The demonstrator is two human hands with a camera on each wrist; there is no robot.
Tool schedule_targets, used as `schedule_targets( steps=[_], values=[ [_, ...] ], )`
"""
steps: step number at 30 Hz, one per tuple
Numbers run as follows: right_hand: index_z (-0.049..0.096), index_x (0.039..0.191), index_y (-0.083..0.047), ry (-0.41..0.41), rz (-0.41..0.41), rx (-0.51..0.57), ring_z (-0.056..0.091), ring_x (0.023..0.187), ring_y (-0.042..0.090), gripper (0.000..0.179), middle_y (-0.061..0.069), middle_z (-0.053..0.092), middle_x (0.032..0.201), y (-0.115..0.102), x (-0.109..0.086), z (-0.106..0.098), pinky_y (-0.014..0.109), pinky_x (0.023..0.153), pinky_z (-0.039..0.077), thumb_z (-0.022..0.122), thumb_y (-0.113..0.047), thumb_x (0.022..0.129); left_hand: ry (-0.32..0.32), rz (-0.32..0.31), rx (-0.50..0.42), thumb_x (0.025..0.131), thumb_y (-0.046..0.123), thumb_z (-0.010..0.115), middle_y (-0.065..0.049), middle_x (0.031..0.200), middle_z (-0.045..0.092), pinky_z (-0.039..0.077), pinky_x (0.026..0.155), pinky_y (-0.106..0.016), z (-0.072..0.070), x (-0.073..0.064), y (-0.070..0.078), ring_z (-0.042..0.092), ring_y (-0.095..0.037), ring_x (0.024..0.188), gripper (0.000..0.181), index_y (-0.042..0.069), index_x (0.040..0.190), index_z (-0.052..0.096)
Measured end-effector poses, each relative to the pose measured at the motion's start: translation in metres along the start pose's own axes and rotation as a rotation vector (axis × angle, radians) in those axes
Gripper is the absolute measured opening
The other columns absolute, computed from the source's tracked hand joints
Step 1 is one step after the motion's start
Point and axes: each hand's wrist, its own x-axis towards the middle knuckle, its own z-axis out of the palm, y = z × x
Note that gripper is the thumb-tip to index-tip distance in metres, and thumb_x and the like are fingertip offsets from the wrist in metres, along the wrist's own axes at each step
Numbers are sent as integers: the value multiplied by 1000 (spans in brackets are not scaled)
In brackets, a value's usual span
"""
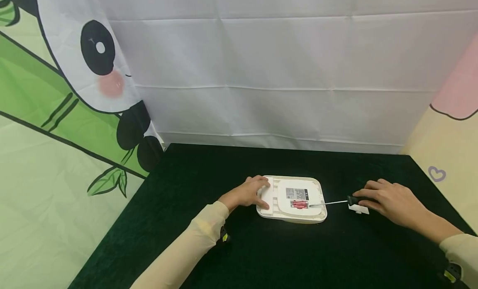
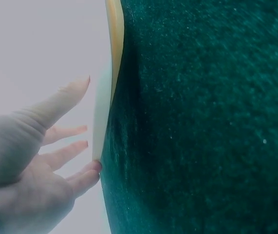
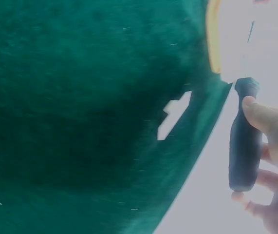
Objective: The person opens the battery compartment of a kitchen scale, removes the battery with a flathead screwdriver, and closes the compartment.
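A white device [image 1: 317, 189] with rounded corners lies on the dark green cloth, its underside and a grey printed label facing up. Red batteries [image 1: 299, 204] sit in a small open compartment on it. My left hand [image 1: 249, 192] rests on the device's left end, thumb and fingers spread; the left wrist view shows its fingers mostly straight at the edge. A black-handled screwdriver [image 3: 246, 141] is gripped in my right hand [image 1: 396, 201], its metal shaft reaching left to the compartment's right end. Beside that hand lies a small white cover [image 1: 360, 209] with a tab.
The dark green cloth [image 1: 284, 256] covers the table. A white curtain [image 1: 261, 73] hangs behind its back edge. Printed fabric stands on the left [image 1: 45, 177] and on the right [image 1: 455, 164].
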Motion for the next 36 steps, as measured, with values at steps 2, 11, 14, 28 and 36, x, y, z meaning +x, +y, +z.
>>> schedule_targets(
  steps=[2, 11, 14, 28, 36],
  values=[
    [76, 100, -28, -5, -33, -21, 42, 70, 4, 26, -11, 60, 85, -1, 7, -7, 17, 52, 32, 82, -30, 75, 2, 0, -3, 80, 36, 80, -3, 155, 35, 34, 112, -41, 0, 1, -1, 35, -25, 132, 69, 15, 139, 53],
    [78, 100, -29, -11, -118, -106, 40, 69, 7, 28, -10, 53, 78, -5, 27, -24, 19, 52, 28, 81, -30, 72, -7, -7, -20, 79, 36, 81, -2, 155, 36, 34, 112, -41, 2, 4, -2, 35, -25, 132, 68, 15, 139, 55],
    [78, 100, -29, -16, -135, -133, 42, 68, 8, 25, -9, 53, 78, -7, 31, -27, 19, 52, 27, 79, -32, 75, -8, -10, -8, 80, 36, 81, -1, 155, 36, 34, 112, -41, 2, 4, -1, 35, -25, 133, 68, 15, 139, 55],
    [77, 95, -28, -98, -245, -308, 51, 76, 20, 20, 4, 62, 88, -28, 68, -53, 30, 52, 38, 82, -33, 76, 8, -18, -31, 79, 32, 82, -2, 154, 36, 35, 112, -41, 3, 3, 1, 35, -27, 133, 67, 13, 138, 56],
    [76, 94, -27, -166, -266, -419, 46, 76, 23, 27, 6, 60, 88, -48, 84, -66, 37, 55, 36, 86, -19, 70, 25, -20, -44, 78, 29, 83, -4, 153, 37, 34, 111, -42, 3, 3, 4, 35, -28, 133, 65, 12, 136, 58]
  ],
)
